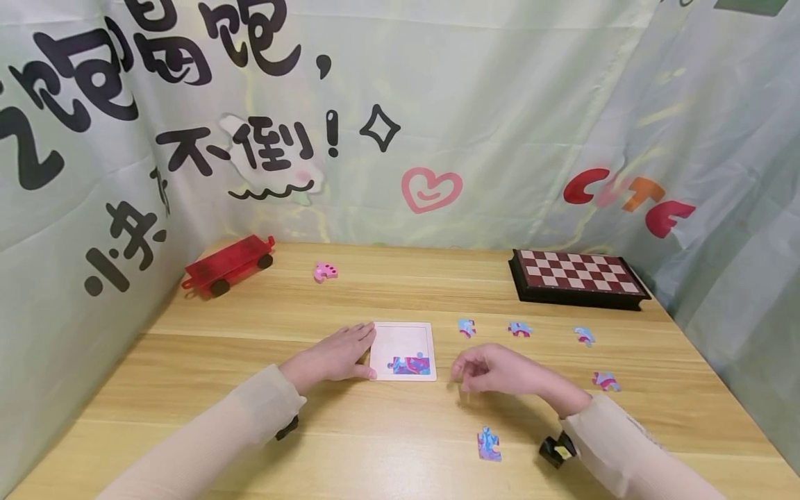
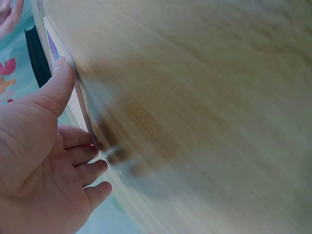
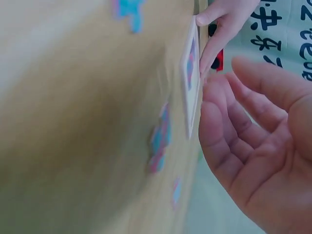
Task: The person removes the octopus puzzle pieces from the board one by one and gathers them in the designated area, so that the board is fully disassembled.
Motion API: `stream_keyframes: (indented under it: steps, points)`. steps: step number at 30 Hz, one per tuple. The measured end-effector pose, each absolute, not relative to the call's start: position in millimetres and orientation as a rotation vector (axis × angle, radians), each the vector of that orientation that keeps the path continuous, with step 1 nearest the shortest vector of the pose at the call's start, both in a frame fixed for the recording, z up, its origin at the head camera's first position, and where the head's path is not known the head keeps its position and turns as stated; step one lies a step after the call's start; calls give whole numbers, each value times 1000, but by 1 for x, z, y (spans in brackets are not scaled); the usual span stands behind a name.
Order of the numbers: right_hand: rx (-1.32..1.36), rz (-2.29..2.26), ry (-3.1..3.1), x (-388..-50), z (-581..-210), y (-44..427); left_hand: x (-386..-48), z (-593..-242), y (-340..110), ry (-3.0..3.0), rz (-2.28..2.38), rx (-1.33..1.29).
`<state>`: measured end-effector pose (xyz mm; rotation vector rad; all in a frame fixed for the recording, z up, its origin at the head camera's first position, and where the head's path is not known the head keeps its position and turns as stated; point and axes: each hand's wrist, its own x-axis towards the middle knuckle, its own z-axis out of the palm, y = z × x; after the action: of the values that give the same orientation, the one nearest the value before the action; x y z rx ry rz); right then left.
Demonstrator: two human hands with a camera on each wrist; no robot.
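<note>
A square white puzzle tray lies mid-table, with joined blue and purple jigsaw pieces in its lower right corner. My left hand rests at the tray's left edge. In the left wrist view the thumb lies on the rim, the other fingers along the side. Just right of the tray my right hand hovers over the table, fingers loosely bent and holding nothing. Nearest to it are a loose jigsaw piece behind and another piece in front.
More loose pieces lie to the right: one piece, a second piece and a third piece. A folded chessboard stands at the back right. At the back left are a red toy wagon and a pink piece. Printed cloth encloses the table.
</note>
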<state>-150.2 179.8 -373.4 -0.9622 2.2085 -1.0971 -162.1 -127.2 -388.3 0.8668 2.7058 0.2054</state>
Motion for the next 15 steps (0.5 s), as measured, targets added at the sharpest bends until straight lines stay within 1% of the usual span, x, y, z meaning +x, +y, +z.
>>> stream_keyframes:
  steps: [6, 15]
  points:
    - [-940, -1084, 2272, -167, -371, 150, -162, -388, -129, 2697, 213, 873]
    - [-930, -1012, 2327, -183, -383, 118, -163, -389, -127, 2700, 215, 857]
